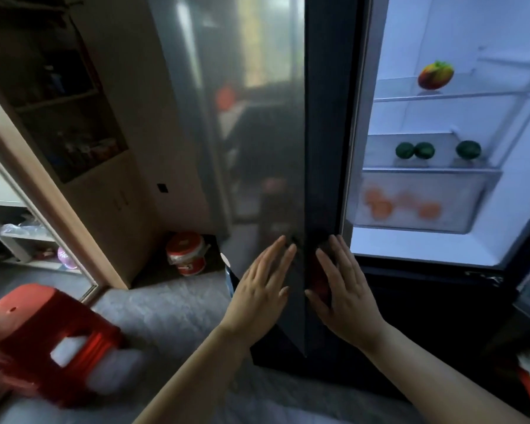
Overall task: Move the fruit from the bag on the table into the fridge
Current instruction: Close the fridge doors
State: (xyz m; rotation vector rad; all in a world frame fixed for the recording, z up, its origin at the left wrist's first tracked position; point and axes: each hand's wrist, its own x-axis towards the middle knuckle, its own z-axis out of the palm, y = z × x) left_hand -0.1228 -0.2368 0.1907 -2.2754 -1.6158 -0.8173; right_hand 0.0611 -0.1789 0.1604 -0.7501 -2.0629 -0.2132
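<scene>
Sitting inside the lit fridge (520, 185), fruit in three lots: one red-yellow fruit (435, 75) on the upper shelf (459, 94), long axis tilted across it; three green fruits (468, 149) on the shelf below; oranges (380, 205) behind the frosted drawer (459, 215). All lay up and to the right of both hands, well apart, the right hand (346, 289) nearer. Its fingers were straight, flat on the dark edge of the door (242, 117); a red patch under them could not be identified. Left hand (262, 286): fingers straight, flat on the door's grey face. Bag not in view. Red stool (43, 338) lower left; bucket (185, 254) on the floor.
</scene>
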